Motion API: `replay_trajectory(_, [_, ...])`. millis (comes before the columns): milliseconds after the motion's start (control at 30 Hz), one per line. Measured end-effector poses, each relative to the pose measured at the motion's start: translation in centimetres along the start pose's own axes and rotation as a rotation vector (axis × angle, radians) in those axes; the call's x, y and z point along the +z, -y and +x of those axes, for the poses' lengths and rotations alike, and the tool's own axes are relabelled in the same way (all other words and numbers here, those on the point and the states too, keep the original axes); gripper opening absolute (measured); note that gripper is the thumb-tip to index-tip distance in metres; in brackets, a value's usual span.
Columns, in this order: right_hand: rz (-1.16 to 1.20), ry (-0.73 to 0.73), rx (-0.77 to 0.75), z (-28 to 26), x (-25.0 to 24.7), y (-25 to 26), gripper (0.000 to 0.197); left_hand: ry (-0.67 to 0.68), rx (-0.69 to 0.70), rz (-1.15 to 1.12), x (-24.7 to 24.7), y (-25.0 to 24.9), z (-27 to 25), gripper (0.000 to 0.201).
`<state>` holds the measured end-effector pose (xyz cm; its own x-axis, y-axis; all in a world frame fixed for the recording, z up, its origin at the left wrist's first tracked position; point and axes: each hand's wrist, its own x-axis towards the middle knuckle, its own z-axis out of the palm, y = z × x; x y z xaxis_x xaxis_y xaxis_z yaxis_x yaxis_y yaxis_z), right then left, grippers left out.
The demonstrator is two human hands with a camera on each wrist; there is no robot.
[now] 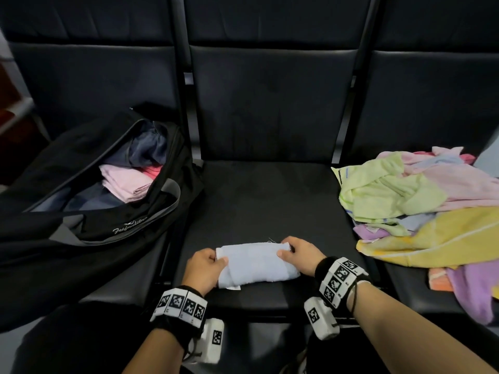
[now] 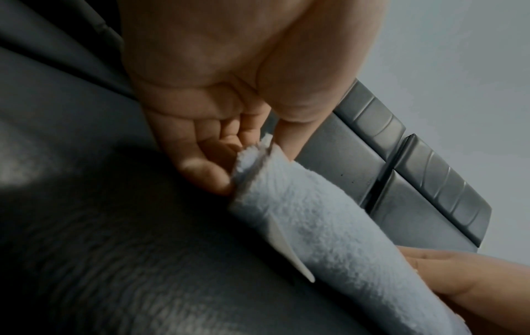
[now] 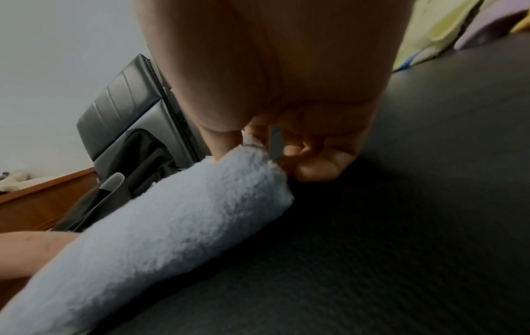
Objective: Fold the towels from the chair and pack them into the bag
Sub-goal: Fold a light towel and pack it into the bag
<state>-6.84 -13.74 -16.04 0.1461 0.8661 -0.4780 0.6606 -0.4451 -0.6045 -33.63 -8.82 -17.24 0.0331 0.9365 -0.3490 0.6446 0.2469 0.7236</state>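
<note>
Both hands pinch the folded towel on the seat: left hand at one end, right hand at the other, thumbs on top.

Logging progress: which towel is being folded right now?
The light blue towel on the middle seat, gripped at its ends by both hands; the others sit in the bag or the pile.

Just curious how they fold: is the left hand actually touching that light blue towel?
Touching. The left wrist view shows the left hand pinching the light blue towel end between thumb and fingers; the head view agrees.
</note>
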Motion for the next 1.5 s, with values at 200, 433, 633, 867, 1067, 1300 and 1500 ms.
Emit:
replay_trajectory(200, [0.037,-0.047,-0.106,-1.4,-0.3,0.4,0.013,-0.011,-0.01,0.02,-0.6,-1.5,-0.9,0.02])
replay_trajectory(433, [-0.057,-0.027,-0.444,-5.4,-4.2,6.2,0.021,0.321,0.443,0.16,-1.7,-7.2,-3.6,0.09])
replay_trajectory(633, [-0.25,-0.029,-0.63,-7.7,-6.1,11.3,0.023,0.414,0.446,0.061,-2.0,-9.3,-4.3,0.048])
replay_trajectory(867, [-0.158,-0.127,-0.812,-7.3,-6.3,15.6,0.031,0.359,0.504,-0.158,-6.1,-9.9,-4.1,0.039])
replay_trajectory(1067, [0.156,-0.057,-0.507,-3.3,-4.1,19.5,0.068,0.18,0.257,-0.69,-12.3,-8.6,-0.9,0.036])
replay_trajectory(1300, [0.392,0.357,-0.379,2.2,1.8,26.5,0.065,0.003,-0.056,-1.044,-19.0,-4.3,6.0,0.026])
replay_trajectory(1500, [0.477,0.374,-0.389,8.3,6.5,33.6,0.061,-0.112,-0.245,-1.081,-24.7,-0.6,12.6,0.029])
